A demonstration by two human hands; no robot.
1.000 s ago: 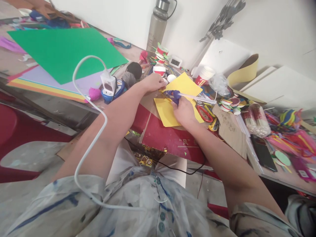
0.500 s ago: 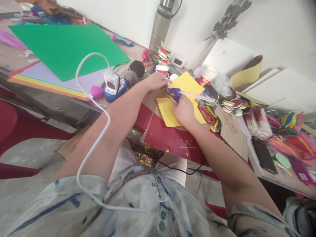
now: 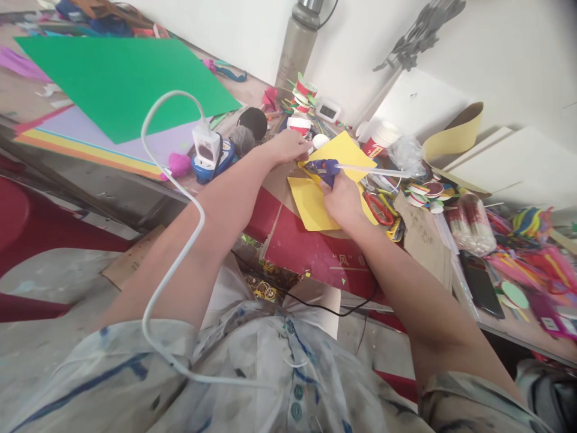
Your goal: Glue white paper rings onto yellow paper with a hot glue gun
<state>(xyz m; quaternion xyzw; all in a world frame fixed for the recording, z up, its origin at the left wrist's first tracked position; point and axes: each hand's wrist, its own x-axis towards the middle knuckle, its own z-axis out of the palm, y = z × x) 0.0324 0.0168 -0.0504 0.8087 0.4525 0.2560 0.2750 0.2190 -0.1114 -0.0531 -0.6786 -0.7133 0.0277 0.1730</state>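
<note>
The right hand (image 3: 345, 201) wraps its fingers round the grip of a blue glue gun (image 3: 328, 169), a clear stick jutting from its back. The gun is above two yellow sheets (image 3: 311, 210), by the middle of the desk's (image 3: 20, 99) near edge, its nozzle pointing at the left hand (image 3: 291, 147). That hand's fingers bend close together near the nozzle; whether they pinch anything, I cannot tell. A red board (image 3: 306, 249) overhangs the near edge below the sheets. Red-handled scissors (image 3: 378, 209) lie just beside them, toward the right, and a bottle (image 3: 297, 51) stands at the far edge.
</note>
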